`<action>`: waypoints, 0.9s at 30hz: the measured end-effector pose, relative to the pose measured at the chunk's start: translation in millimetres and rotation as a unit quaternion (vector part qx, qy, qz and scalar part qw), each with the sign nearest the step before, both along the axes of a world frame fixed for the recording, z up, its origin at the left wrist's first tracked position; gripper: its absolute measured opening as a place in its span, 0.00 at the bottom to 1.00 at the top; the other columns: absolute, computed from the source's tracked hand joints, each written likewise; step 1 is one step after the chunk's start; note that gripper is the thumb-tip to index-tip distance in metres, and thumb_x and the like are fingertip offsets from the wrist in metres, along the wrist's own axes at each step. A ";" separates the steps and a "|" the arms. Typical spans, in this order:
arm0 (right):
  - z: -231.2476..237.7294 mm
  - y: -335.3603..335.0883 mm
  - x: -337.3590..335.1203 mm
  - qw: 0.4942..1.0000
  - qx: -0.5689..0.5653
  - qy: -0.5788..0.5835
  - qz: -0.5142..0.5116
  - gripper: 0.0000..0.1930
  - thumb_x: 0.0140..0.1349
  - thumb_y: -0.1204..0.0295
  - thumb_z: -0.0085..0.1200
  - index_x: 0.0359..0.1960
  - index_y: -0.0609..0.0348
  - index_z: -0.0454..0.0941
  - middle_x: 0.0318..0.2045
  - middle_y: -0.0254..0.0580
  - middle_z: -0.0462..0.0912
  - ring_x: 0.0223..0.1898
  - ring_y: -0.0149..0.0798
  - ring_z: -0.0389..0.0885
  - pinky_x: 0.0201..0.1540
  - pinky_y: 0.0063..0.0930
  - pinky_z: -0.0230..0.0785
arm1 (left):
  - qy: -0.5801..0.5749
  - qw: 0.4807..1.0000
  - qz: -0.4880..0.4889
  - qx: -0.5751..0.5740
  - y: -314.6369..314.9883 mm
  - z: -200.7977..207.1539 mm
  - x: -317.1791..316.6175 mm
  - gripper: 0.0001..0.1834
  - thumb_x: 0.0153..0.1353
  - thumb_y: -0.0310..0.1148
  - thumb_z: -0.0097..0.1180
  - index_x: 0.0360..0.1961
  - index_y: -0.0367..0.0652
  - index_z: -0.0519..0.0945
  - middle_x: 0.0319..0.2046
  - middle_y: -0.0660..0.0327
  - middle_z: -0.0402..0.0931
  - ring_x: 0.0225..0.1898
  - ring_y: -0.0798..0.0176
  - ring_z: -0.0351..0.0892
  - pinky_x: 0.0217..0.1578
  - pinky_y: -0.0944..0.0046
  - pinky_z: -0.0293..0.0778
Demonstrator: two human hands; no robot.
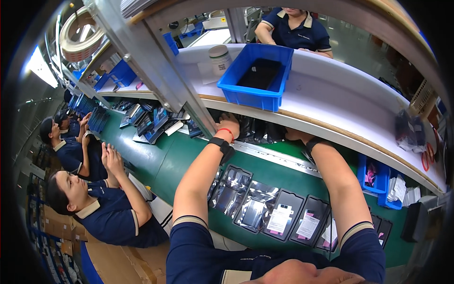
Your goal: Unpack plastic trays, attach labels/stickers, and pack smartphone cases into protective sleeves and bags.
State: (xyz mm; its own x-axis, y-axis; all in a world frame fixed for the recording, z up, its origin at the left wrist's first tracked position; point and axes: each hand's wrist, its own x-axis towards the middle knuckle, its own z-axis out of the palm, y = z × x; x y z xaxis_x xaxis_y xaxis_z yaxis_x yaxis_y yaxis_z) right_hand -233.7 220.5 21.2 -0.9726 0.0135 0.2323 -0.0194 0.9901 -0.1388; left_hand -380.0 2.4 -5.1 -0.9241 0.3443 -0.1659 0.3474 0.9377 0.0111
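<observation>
Both my arms reach forward under the edge of a white shelf. My left hand (230, 126), with a red cord and a dark band at its wrist, is at the left end of a group of dark shiny bags (260, 132). At their right end is my right hand (296, 135), mostly hidden by the shelf, a dark band at its wrist too. How the fingers of either hand are set on the bags does not show. Nearer me, black trays (284, 214) lie in a row on the green table, some with glossy film, others with white papers and pink pieces.
A blue bin (226, 89) holding a dark item and a white tub (220, 59) stand on the shelf (321, 90). A metal post (161, 61) rises left of my left hand. Boxes (153, 124) lie piled beyond it. Small blue bins (371, 175) sit right. Co-workers are left and across.
</observation>
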 end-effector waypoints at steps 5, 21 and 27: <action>-12.2 -6.6 8.0 0.989 -0.084 0.110 -0.050 0.16 0.56 0.65 0.46 0.46 0.54 0.74 0.43 0.49 0.77 0.47 0.49 0.75 0.51 0.40 0.65 | 0.181 0.966 -0.156 0.101 -25.4 -18.8 -8.6 0.19 0.50 0.23 0.49 0.45 0.32 0.68 0.40 0.42 0.73 0.35 0.44 0.78 0.37 0.53 0.76; -9.8 -179.2 267.4 0.977 0.178 0.030 0.115 0.22 0.45 0.67 0.52 0.38 0.75 0.75 0.27 0.56 0.76 0.28 0.45 0.74 0.29 0.34 0.66 | 0.046 0.994 -0.086 0.055 -8.8 -5.3 -43.6 0.22 0.50 0.26 0.49 0.49 0.33 0.71 0.44 0.42 0.74 0.47 0.47 0.75 0.46 0.57 0.73; -3.3 -171.5 263.2 0.979 0.033 -0.139 0.144 0.28 0.43 0.50 0.59 0.24 0.72 0.79 0.28 0.51 0.77 0.30 0.47 0.74 0.33 0.37 0.64 | 0.130 0.987 -0.071 0.053 13.7 -20.2 -25.3 0.17 0.47 0.33 0.56 0.39 0.37 0.78 0.43 0.44 0.75 0.45 0.45 0.77 0.42 0.54 0.76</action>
